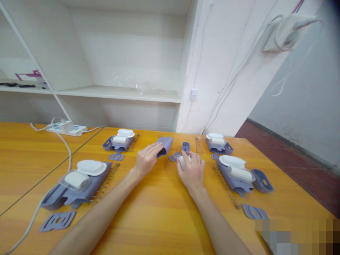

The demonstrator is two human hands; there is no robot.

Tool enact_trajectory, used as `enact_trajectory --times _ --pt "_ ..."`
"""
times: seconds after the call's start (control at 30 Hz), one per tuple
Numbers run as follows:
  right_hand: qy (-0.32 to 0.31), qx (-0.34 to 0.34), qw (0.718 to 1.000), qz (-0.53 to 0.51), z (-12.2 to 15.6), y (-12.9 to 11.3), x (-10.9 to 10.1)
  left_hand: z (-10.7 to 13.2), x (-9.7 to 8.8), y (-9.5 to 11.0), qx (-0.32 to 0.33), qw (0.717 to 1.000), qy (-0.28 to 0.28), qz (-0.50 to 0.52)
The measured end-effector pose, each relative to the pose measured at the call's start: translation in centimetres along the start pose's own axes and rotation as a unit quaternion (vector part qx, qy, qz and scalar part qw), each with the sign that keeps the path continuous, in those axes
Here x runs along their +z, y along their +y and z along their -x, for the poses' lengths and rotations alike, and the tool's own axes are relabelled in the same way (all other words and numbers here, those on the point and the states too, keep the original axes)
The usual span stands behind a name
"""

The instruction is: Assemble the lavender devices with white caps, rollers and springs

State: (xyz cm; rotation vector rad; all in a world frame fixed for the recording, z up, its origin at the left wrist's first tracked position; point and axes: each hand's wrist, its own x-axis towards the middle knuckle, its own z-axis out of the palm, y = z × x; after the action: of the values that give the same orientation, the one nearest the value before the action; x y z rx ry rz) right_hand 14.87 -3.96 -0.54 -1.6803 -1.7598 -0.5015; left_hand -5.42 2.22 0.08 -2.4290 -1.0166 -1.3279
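Where the worktop (154,216) is covered by parts, five purple-grey shells (166,145) can be counted, four of them topped by one white oval piece (91,167) and one white roll (240,174) each. Five small cups (259,182) and five slotted plates (57,226) are also seen, with four coil springs (225,186) made out.

The fifth shell is touched by the left hand (146,157), whose fingers are stretched close together across its near side; whether it is pinched in that grip cannot be told, since the thumb is hidden. By the right hand (192,171) a white piece (182,162) is partly covered, the fingers bent over it; how firmly that grip is closed cannot be told.

The touched shell is placed just beyond the left fingertips, its open end turned toward the person. The white piece is set under the right fingers, with one cup standing just beyond it and one slotted plate lying at its left.
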Motion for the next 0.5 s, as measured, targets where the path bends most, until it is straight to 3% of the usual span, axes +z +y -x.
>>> enact_trajectory --times 0.07,0.23,0.5 --pt "-0.035 -0.016 0.999 0.015 0.2 -1.2 0.1 1.3 -1.6 0.0 0.026 0.999 -0.002 0.021" --pt "-0.062 -0.005 0.996 0.056 0.5 -2.0 0.4 3.5 -4.5 0.9 0.067 0.991 -0.073 0.094" --pt "-0.086 -0.012 0.991 0.1 0.5 -1.2 0.4 4.9 -5.1 1.6 0.013 0.978 -0.145 0.146"
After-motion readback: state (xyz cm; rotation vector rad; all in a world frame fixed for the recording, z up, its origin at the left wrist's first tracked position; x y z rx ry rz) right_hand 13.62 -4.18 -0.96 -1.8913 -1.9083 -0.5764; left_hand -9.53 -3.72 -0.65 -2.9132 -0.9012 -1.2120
